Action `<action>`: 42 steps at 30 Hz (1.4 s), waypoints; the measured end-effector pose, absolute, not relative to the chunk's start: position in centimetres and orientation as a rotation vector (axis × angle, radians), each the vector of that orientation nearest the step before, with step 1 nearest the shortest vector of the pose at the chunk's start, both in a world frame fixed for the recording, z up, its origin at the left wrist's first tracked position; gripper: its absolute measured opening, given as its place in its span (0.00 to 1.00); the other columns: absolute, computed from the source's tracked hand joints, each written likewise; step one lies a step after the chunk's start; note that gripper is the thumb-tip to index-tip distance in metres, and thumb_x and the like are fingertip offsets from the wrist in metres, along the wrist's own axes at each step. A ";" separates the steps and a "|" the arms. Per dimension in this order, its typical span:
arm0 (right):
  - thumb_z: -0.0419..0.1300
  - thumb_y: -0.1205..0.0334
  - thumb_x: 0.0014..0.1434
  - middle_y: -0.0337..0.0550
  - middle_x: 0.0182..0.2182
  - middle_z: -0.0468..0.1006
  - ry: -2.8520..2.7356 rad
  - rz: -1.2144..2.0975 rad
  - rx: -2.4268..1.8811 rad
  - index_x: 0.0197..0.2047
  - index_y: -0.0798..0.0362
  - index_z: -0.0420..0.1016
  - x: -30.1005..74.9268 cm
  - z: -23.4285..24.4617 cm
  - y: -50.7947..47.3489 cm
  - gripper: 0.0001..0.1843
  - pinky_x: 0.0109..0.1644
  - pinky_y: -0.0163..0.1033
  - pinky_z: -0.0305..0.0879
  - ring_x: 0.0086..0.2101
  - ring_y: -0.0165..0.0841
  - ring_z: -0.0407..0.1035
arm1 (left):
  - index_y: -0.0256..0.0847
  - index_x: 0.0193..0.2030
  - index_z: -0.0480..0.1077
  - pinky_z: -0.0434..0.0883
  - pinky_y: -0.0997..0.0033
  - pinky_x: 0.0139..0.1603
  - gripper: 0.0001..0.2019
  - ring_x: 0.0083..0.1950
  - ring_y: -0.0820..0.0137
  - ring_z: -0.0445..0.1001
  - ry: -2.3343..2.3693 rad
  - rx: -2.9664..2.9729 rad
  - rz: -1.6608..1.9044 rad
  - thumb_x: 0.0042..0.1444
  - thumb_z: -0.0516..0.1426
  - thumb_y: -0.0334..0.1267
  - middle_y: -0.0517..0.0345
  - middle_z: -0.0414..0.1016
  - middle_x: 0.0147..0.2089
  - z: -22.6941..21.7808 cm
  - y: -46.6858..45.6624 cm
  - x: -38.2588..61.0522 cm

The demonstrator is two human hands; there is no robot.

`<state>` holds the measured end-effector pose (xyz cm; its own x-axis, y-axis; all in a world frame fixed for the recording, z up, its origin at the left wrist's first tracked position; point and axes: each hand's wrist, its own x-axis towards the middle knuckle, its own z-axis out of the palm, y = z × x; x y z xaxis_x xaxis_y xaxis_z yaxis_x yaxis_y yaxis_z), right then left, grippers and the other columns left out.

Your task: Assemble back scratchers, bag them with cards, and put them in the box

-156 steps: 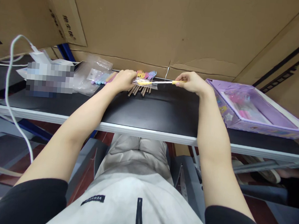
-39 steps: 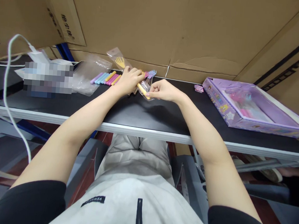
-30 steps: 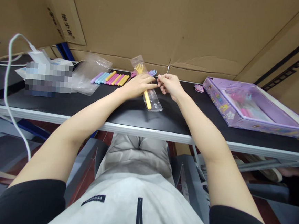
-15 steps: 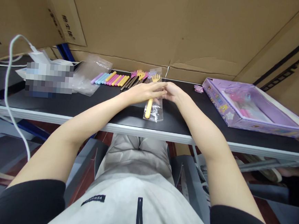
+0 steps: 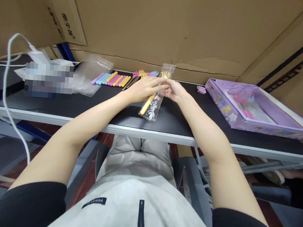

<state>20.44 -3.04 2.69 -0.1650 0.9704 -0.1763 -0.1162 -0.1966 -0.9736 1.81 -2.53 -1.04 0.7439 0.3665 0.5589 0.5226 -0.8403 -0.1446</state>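
Note:
A yellow back scratcher (image 5: pixel 147 105) lies inside a clear plastic bag (image 5: pixel 151 114), slanting from lower left to upper right, its claw at the far end. My left hand (image 5: pixel 145 88) lies across its middle from the left, fingers together and closed around it. From the right, the curled fingers of my right hand (image 5: pixel 174 91) pinch the same bagged scratcher, partly hidden by the left fingertips. Behind my left hand are several back scratcher claws (image 5: pixel 141 73) in pink, yellow and blue on dark rods. Beside them lies a row of coloured handles (image 5: pixel 114 79).
At the right stands an open purple box (image 5: pixel 230 114) with bagged pink and blue items inside. A small pink packet (image 5: pixel 201 90) lies near it. Clear plastic bags (image 5: pixel 91 75) and a white cable (image 5: pixel 7 81) are at the left. Cardboard (image 5: pixel 153 26) walls the back.
The bagged back scratcher has turned clockwise, its claw end moving right and its handle end left. My hands have stayed on it with small shifts.

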 end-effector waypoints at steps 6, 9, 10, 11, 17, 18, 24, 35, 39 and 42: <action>0.62 0.59 0.71 0.39 0.24 0.75 -1.055 1.427 -1.207 0.40 0.52 0.71 20.7 2.3 -1.9 0.07 0.32 0.33 0.76 0.25 0.30 0.72 | 0.42 0.65 0.76 0.66 0.44 0.68 0.20 0.65 0.51 0.76 -0.992 -2.563 -0.773 0.70 0.53 0.34 0.40 0.79 0.62 0.0 -2.2 -0.1; 0.62 0.58 0.69 0.40 0.25 0.75 -1.012 1.386 -1.188 0.41 0.51 0.69 21.0 2.2 -1.5 0.07 0.32 0.35 0.77 0.26 0.31 0.73 | 0.41 0.61 0.78 0.66 0.45 0.67 0.19 0.60 0.53 0.78 -1.159 -2.499 -0.858 0.71 0.51 0.36 0.43 0.82 0.56 0.9 -2.2 -1.7; 0.63 0.59 0.69 0.40 0.26 0.75 -1.001 1.375 -1.183 0.41 0.51 0.69 21.1 2.2 -1.4 0.07 0.32 0.35 0.77 0.26 0.31 0.73 | 0.41 0.60 0.78 0.66 0.46 0.67 0.18 0.59 0.54 0.78 -1.196 -2.487 -0.888 0.71 0.51 0.38 0.43 0.83 0.55 1.1 -2.3 -1.9; 0.63 0.60 0.68 0.39 0.26 0.75 -0.994 1.365 -1.178 0.41 0.51 0.68 21.1 2.2 -1.4 0.07 0.32 0.35 0.77 0.27 0.31 0.73 | 0.40 0.60 0.78 0.67 0.48 0.66 0.19 0.58 0.54 0.79 -1.216 -2.487 -0.911 0.72 0.51 0.39 0.44 0.83 0.55 1.3 -2.6 -2.0; 0.63 0.65 0.67 0.35 0.27 0.74 -0.969 1.335 -1.110 0.41 0.50 0.67 20.3 1.9 -1.9 0.06 0.39 0.37 0.81 0.28 0.30 0.74 | 0.41 0.69 0.73 0.73 0.58 0.58 0.25 0.56 0.54 0.81 -1.171 -2.641 -0.836 0.70 0.56 0.48 0.45 0.84 0.55 1.0 -4.2 0.0; 0.63 0.66 0.67 0.35 0.27 0.74 -0.961 1.340 -1.090 0.42 0.50 0.67 20.1 1.9 -2.0 0.06 0.40 0.38 0.81 0.28 0.29 0.74 | 0.42 0.72 0.71 0.73 0.59 0.58 0.27 0.56 0.54 0.82 -1.186 -2.657 -0.806 0.69 0.57 0.47 0.45 0.84 0.55 0.7 -4.2 0.3; 0.61 0.66 0.69 0.36 0.27 0.76 -0.931 1.414 -1.014 0.42 0.51 0.68 19.2 1.9 -2.8 0.05 0.42 0.36 0.81 0.31 0.30 0.79 | 0.42 0.73 0.70 0.74 0.58 0.61 0.28 0.61 0.55 0.80 -1.204 -2.682 -0.854 0.66 0.57 0.35 0.43 0.81 0.62 -0.5 -2.8 0.3; 0.61 0.68 0.69 0.42 0.35 0.82 -1.041 1.456 -1.054 0.41 0.51 0.70 18.9 2.2 -3.4 0.04 0.49 0.39 0.80 0.38 0.31 0.81 | 0.42 0.70 0.75 0.71 0.53 0.69 0.29 0.66 0.54 0.78 -1.301 -2.695 -0.908 0.61 0.55 0.29 0.44 0.80 0.67 0.5 -1.9 -1.8; 0.58 0.69 0.70 0.45 0.37 0.82 -1.008 1.506 -1.073 0.41 0.52 0.70 19.1 2.1 -3.2 0.04 0.48 0.39 0.80 0.39 0.32 0.81 | 0.42 0.66 0.79 0.72 0.56 0.66 0.27 0.62 0.55 0.79 -1.379 -2.650 -0.867 0.61 0.55 0.30 0.46 0.84 0.61 0.9 -1.5 -2.9; 0.60 0.70 0.69 0.45 0.35 0.82 -1.044 1.479 -1.144 0.42 0.53 0.70 19.7 1.7 -2.7 0.04 0.42 0.37 0.80 0.35 0.32 0.80 | 0.41 0.65 0.80 0.73 0.56 0.65 0.26 0.61 0.53 0.80 -1.474 -2.607 -0.836 0.61 0.56 0.31 0.43 0.84 0.60 0.4 -0.7 -3.6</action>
